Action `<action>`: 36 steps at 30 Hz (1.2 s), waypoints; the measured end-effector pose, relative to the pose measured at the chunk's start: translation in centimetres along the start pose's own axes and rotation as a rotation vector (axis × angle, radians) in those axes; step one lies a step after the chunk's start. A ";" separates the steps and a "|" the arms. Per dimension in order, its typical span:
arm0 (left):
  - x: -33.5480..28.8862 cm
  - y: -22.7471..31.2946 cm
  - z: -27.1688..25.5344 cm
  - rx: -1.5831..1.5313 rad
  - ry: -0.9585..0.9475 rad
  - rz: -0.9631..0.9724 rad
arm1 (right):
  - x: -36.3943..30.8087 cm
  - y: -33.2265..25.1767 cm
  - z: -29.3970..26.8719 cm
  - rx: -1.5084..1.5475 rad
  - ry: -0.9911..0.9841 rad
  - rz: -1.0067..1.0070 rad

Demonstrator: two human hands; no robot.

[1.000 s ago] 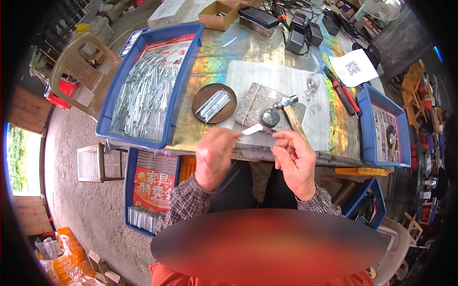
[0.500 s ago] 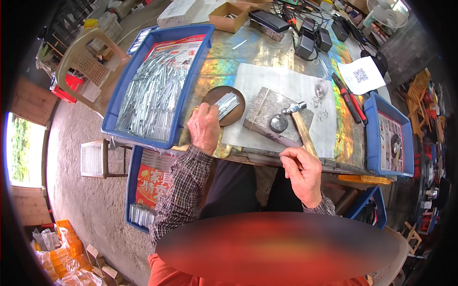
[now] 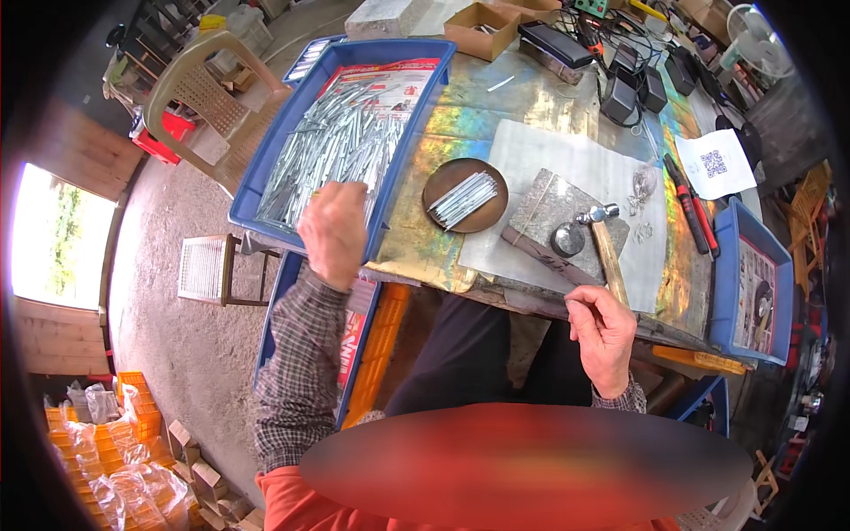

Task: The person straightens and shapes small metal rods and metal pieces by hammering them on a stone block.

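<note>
My left hand (image 3: pixel 335 232) is over the near end of a large blue tray (image 3: pixel 420 124) heaped with thin silvery metal strips (image 3: pixel 341 133). Its fingers curl down toward the strips, slightly blurred, and the fingertips are hidden. To its right, a round brown dish (image 3: pixel 440 178) carries a bundle of similar strips (image 3: pixel 464 203). My right hand (image 3: pixel 604 334) hovers at the table's front edge, thumb and fingers pinched together; anything between them is too small to make out. Just beyond it, a wooden-handled hammer (image 3: pixel 609 261) leans across a grey stone block (image 3: pixel 553 199), beside a dark round metal piece (image 3: pixel 567 239).
White paper (image 3: pixel 522 142) lies under the block, with small clear plastic bags (image 3: pixel 644 183) on it. Red-and-black handled pliers (image 3: pixel 691 205) and a smaller blue tray (image 3: pixel 724 265) are at the right. Black power adapters (image 3: pixel 622 93) with tangled cables crowd the back. A chair (image 3: pixel 208 80) stands left.
My left hand has moved left from the brown dish to the big blue tray, leaving the bundled strips in the dish. The view has shifted; my right hand keeps its pinch near the hammer handle.
</note>
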State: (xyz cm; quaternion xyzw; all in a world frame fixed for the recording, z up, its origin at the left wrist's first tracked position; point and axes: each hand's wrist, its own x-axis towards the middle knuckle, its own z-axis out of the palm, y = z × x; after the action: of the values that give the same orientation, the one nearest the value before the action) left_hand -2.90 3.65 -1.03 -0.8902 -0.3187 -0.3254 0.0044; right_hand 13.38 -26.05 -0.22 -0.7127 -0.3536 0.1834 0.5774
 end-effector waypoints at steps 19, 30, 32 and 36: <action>5.0 -7.5 3.9 0.235 -0.455 -0.240 | 0.3 -0.5 0.3 -0.120 -0.027 -0.035; 5.2 -8.8 4.5 0.333 -0.386 -0.119 | 1.4 -1.0 -2.1 -0.164 0.011 -0.238; 4.8 -9.0 4.5 0.324 -0.373 -0.093 | 1.5 -1.2 -3.3 -0.203 0.070 -0.209; 4.1 -8.3 1.9 0.280 -0.307 -0.084 | 2.2 0.3 -6.3 -0.387 0.178 -0.247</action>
State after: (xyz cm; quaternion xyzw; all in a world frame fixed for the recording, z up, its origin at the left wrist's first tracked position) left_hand -4.11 12.99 -1.82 -0.9061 -0.3945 -0.1382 0.0658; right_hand 19.13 -28.87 1.53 -0.7747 -0.4144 -0.0230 0.4772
